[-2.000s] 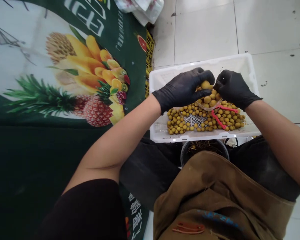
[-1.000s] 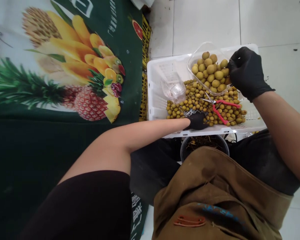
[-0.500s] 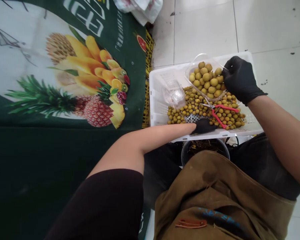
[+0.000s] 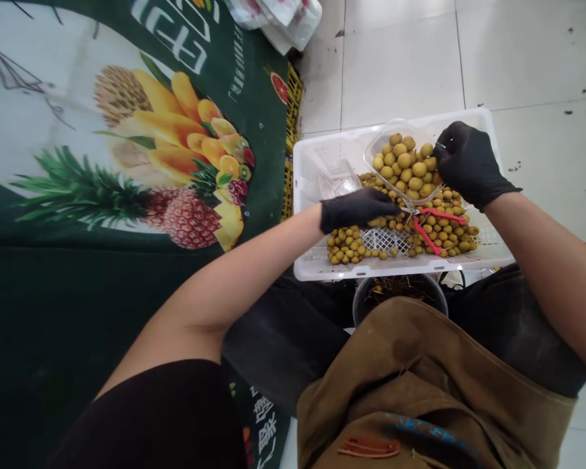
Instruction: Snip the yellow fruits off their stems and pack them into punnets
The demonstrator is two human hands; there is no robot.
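My right hand [image 4: 461, 159], in a black glove, is closed on the right rim of a clear plastic container [image 4: 377, 142]. Longans [image 4: 404, 159] fill much of this container, which is tilted above the white crate. My left hand [image 4: 361, 208], also gloved in black, reaches over the loose longans [image 4: 346, 246] in the crate. Its fingers stretch to the right, low over the fruit, with the tips close to the blades of the red-handled pruning shears [image 4: 427, 225]. The shears lie opened on the longans, and neither hand holds them.
The white crate [image 4: 317, 268] has a mesh floor. Inside its left end are clear plastic boxes [image 4: 339, 177]. Below its near edge stands a dark bucket [image 4: 400, 286] with twigs. A green fruit-printed banner [image 4: 258, 176] covers the left, beside yellow crates [image 4: 293, 107]. White bags [image 4: 286, 23] lie beyond.
My left hand has moved up and away from the crate's near side, now over the middle of the longans. My right hand still holds the container, nearly in the same place.
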